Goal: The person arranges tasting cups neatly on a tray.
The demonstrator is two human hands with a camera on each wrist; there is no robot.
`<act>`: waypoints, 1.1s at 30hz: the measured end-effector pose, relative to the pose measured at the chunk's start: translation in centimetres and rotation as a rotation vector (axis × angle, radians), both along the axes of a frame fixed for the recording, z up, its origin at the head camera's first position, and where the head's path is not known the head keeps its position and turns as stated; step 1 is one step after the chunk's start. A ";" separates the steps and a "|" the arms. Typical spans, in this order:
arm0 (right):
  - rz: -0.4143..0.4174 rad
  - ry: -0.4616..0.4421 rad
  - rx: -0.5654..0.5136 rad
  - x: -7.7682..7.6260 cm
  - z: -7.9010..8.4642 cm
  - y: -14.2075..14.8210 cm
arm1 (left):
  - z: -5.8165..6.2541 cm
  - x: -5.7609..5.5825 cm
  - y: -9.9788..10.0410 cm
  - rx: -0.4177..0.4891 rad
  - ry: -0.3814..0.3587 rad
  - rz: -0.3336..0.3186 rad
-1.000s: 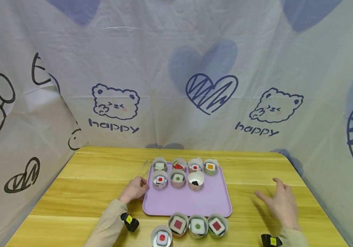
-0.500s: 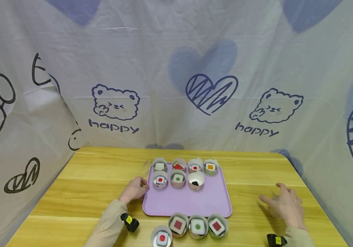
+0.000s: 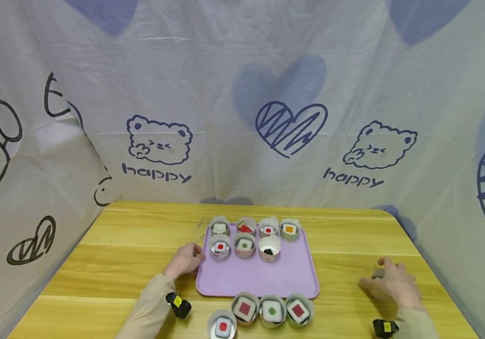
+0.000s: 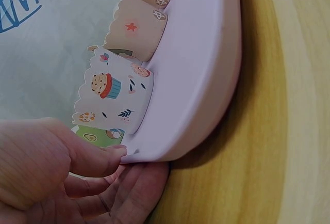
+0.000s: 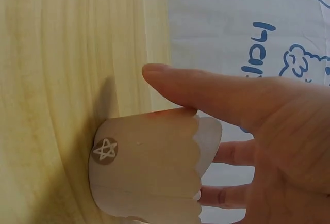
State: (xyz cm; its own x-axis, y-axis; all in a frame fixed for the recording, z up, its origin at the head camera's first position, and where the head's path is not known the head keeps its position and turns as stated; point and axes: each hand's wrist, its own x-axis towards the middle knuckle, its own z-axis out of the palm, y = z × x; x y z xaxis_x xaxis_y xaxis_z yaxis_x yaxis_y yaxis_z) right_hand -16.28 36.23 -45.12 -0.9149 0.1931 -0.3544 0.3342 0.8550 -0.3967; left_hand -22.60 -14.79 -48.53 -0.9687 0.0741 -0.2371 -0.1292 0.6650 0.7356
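head view, left to right: a yellowish bench (image 3: 141, 249) is spreading across the lower part, under a pale cloth (image 3: 225, 94) printed with bears and hearts. left of centre, the left hand (image 3: 184, 260) is pinching the left side of a purple tray (image 3: 251, 280); in the left wrist view its thumb is lying on top of the rim, its fingers curling beneath. the tray, at lower centre, is carrying seven paper cups (image 3: 244, 254), four in the upper row, three in the lower. along the bottom edge, one cup (image 3: 222, 314) is standing left of three more cups (image 3: 272, 324). at lower right, well apart from the tray, the right hand (image 3: 397, 282) is surrounding a beige cup (image 5: 144, 167), thumb and fingers on different sides; i cannot tell whether they are clamping it.
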 end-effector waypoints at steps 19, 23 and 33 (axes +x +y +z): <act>0.092 -0.046 -0.048 -0.6 -0.5 0.5 | -0.1 0.0 0.0 0.023 0.013 -0.002; 0.094 -0.054 -0.052 -0.8 -0.6 0.5 | -0.1 -0.1 -0.1 0.016 0.014 -0.005; 0.090 -0.038 -0.087 -0.6 -0.8 0.5 | 0.0 0.0 -0.1 0.015 0.002 -0.006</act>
State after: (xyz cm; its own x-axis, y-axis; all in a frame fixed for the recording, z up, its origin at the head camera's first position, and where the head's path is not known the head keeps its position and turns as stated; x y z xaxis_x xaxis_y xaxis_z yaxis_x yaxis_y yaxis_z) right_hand -16.93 36.71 -45.94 -0.9127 0.0782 -0.4011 0.2742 0.8448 -0.4594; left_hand -22.58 -14.85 -48.54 -0.9687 0.0834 -0.2340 -0.1237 0.6550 0.7455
